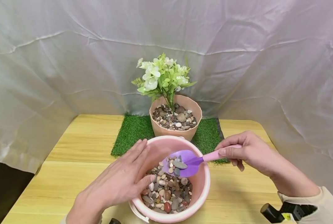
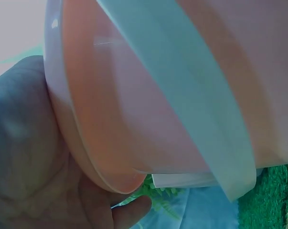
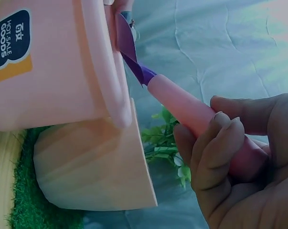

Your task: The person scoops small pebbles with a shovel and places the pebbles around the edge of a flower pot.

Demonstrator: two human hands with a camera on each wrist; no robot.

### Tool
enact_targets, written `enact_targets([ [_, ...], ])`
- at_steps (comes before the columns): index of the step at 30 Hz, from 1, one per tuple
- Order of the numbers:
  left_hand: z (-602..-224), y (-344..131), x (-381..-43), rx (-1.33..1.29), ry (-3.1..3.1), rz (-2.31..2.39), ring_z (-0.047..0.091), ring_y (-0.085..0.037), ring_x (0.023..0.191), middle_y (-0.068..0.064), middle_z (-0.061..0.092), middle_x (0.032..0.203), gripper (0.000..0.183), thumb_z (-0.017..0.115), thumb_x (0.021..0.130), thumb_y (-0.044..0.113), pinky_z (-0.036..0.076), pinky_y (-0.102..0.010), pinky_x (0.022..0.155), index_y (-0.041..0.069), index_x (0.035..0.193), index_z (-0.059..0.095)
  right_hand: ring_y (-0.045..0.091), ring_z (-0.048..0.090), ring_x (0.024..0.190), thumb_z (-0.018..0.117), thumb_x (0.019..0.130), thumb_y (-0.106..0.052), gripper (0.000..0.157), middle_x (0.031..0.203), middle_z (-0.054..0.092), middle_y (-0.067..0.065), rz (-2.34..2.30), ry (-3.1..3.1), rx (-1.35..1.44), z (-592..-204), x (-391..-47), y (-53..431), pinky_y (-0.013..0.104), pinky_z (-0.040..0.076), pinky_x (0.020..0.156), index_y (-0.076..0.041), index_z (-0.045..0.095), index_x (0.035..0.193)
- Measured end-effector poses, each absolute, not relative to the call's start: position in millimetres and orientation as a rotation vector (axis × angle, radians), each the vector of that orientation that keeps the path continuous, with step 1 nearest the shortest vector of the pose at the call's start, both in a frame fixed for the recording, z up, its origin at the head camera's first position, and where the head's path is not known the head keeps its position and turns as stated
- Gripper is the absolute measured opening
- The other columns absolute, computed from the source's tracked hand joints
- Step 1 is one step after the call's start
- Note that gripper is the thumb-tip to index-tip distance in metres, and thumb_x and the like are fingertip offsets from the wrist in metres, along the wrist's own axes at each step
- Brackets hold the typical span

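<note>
Trowel (image 1: 200,160): purple blade, pink grip, loaded with small pebbles (image 1: 171,165), flat grey one on top. Blade sits over bucket mouth, grip points 2–3 o'clock. Pink plastic bucket (image 1: 198,188): upright on bench (image 1: 233,186), pale bail (image 1: 138,214) at its 7–8 o'clock, part-filled with mixed grey, brown, white pebbles, glossy red one near 6 o'clock.

Head view: from above, facing forward and down over my left hand (image 1: 117,180), right hand (image 1: 251,154) and pink bucket (image 1: 206,189) to the flowerpot (image 1: 188,133) beyond. Left wrist: turned sideways, close on the bucket's outer wall. Right wrist: sideways, near, facing along the scoop (image 3: 179,102); shares bucket, scoop and flowerpot with the head view.
</note>
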State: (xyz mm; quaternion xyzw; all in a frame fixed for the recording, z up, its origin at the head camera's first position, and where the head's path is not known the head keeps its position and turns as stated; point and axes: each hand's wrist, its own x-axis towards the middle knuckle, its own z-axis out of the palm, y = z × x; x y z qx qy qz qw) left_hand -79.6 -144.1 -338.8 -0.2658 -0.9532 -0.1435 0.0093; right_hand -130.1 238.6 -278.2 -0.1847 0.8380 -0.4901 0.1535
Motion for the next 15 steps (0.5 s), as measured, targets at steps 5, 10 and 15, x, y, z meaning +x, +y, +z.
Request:
enact_targets([
  [5,-339.9,-143.5,-78.9,-0.835,-2.971,-0.434,0.017,-0.033,0.163,-0.015,0.014,0.175,0.088,0.057,0.103,0.054,0.025,-0.051,0.13,0.004,0.167,0.023,0.014,0.055,0.052,0.068,0.099,-0.008,0.018,0.066,0.063,0.001,-1.448,2.398,-0.496,-275.4,-131.7,245.0,0.031,0.051,0.041,0.004,0.078,0.108],
  [10,-341.8,-142.4,-78.3,-0.821,-2.954,-0.427,0.018,-0.033,0.162,-0.016,0.015,0.175,0.087,0.06,0.102,0.052,0.025,-0.051,0.13,0.001,0.165,0.027,0.015,0.056,0.052,0.071,0.099,-0.011,0.019,0.065,0.064,0.004,-1.456,2.46,-0.414,-266.8,-135.0,246.1,0.033,0.053,0.042,0.005,0.078,0.107],
  [15,-343.6,-142.7,-78.2,-0.803,-2.945,-0.438,0.019,-0.032,0.162,-0.016,0.017,0.175,0.086,0.062,0.102,0.051,0.026,-0.051,0.13,0.001,0.164,0.03,0.015,0.056,0.053,0.07,0.1,-0.011,0.017,0.066,0.067,0.004,-1.505,2.52,-0.314,-256.4,-146.2,251.8,0.032,0.054,0.043,0.002,0.08,0.103],
])
